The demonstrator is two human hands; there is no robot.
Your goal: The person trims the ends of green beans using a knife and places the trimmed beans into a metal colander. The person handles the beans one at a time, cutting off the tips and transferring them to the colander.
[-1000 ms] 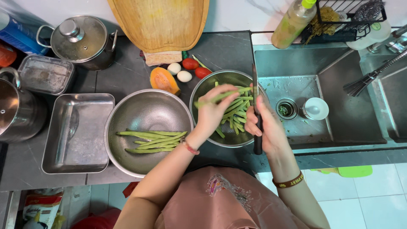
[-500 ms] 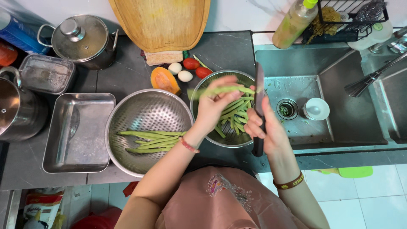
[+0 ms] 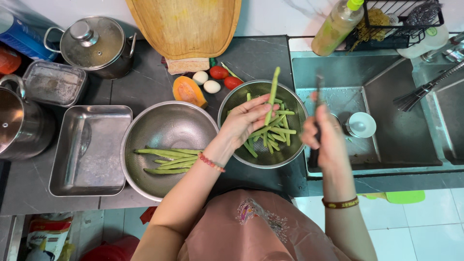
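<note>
My left hand (image 3: pixel 247 119) holds one long green bean (image 3: pixel 273 90) pointing up, over a steel colander (image 3: pixel 295 150) that contains several green beans (image 3: pixel 275 133). My right hand (image 3: pixel 326 137) is closed on a dark-handled knife (image 3: pixel 317 99), blurred, blade pointing away, over the sink's left edge. A second, larger steel colander (image 3: pixel 164 123) to the left holds a few long green beans (image 3: pixel 166 159).
A steel tray (image 3: pixel 89 150), a lidded pot (image 3: pixel 94 44), another pot (image 3: pixel 19 123) and a foil container (image 3: pixel 54 83) stand on the left. A wooden board (image 3: pixel 186 24), squash piece (image 3: pixel 188 92), eggs and tomatoes lie behind. The sink (image 3: pixel 386 121) holds a white cup.
My left hand has lifted one bean out of the right colander and turned it upright. My right hand with the knife has moved right, away from the colander.
</note>
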